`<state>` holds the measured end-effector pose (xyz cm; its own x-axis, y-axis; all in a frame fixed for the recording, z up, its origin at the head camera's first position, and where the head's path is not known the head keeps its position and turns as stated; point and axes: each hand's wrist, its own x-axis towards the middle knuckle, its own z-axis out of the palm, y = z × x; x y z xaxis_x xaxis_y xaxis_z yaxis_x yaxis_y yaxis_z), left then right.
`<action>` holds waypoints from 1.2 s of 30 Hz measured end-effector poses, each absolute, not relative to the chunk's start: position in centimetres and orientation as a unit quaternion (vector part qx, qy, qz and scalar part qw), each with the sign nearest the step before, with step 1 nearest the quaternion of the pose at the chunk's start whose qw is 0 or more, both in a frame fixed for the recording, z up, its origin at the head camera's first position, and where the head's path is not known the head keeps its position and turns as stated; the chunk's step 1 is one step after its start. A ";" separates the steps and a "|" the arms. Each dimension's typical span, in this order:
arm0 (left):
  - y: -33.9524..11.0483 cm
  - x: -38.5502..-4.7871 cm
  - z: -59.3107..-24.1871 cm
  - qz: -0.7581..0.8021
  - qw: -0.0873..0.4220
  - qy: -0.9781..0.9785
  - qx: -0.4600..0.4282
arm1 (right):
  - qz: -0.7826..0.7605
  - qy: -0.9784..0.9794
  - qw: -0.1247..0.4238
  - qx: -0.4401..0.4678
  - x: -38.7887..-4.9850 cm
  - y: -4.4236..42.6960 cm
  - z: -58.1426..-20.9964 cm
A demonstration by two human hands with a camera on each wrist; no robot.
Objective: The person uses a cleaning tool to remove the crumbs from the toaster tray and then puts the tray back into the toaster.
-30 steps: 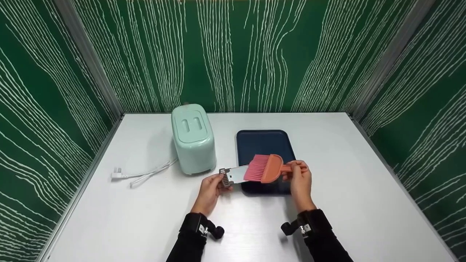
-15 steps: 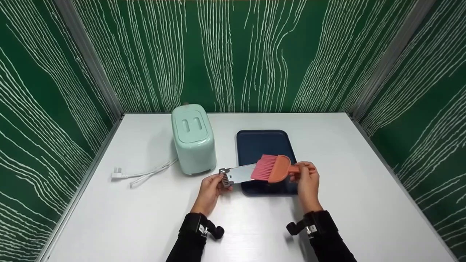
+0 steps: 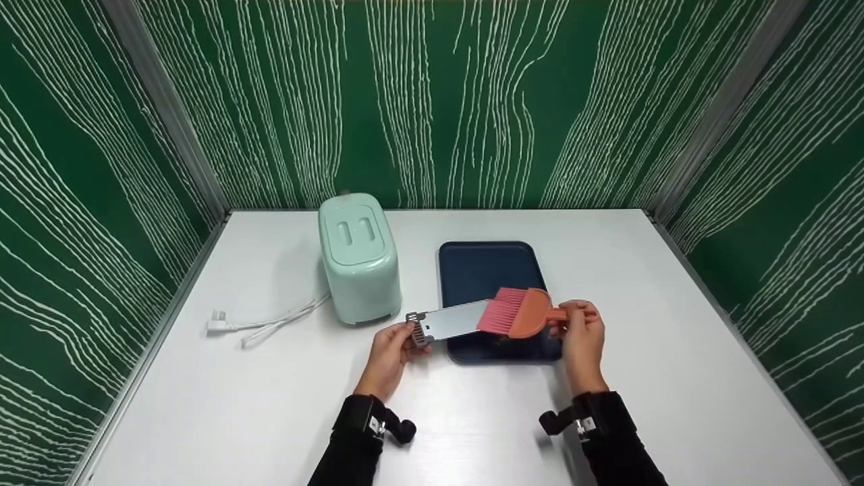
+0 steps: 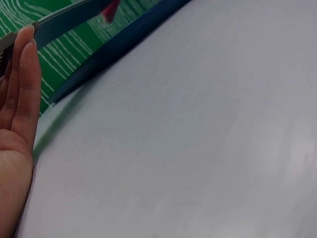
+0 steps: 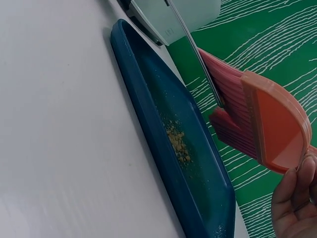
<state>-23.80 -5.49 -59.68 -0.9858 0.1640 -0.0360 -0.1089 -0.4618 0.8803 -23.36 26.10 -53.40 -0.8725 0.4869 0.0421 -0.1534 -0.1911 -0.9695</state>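
Looks like the brushing-off is pretty far along, tbh: crumbs [image 5: 177,143] are already lying in the blue tray [image 3: 489,266], which is sitting between the hands and a bit ahead of them, and the brush [image 3: 533,314] is touching only the far end of the metal plate [image 3: 455,322]. Whether any bits are clinging to that plate isn't showing, so some brushing may be left. The plate is also sitting outside the toaster [image 3: 361,270], which is standing beyond the left hand [image 3: 391,351]. That hand is pinching the plate's slotted grey end, thumb and fingers closed down to its thickness; the right hand [image 3: 582,337] is pinching the brush handle just as snugly. The plate's long axis is running from the left hand toward the right, angling slightly forward, bare end over the tray. The brush is lying roughly crosswise, bristles pointing toward the left hand.
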 end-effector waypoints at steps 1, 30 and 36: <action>-5.5 -23.8 -59.6 0.855 0.080 0.512 0.026 | 0.757 -0.602 0.210 -0.141 -23.4 26.2 -53.4; -5.5 -23.7 -59.5 0.844 0.087 0.529 0.024 | 0.730 -0.617 0.249 -0.156 -23.7 28.0 -53.6; -5.5 -23.7 -59.5 0.841 0.084 0.533 0.026 | 0.731 -0.611 0.257 -0.159 -23.8 28.5 -54.0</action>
<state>-23.69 -5.47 -59.54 -0.9845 0.1691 -0.0457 -0.1135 -0.4175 0.9016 -23.79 28.51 -53.97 -0.8166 0.5714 0.0814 -0.1818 -0.1208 -0.9759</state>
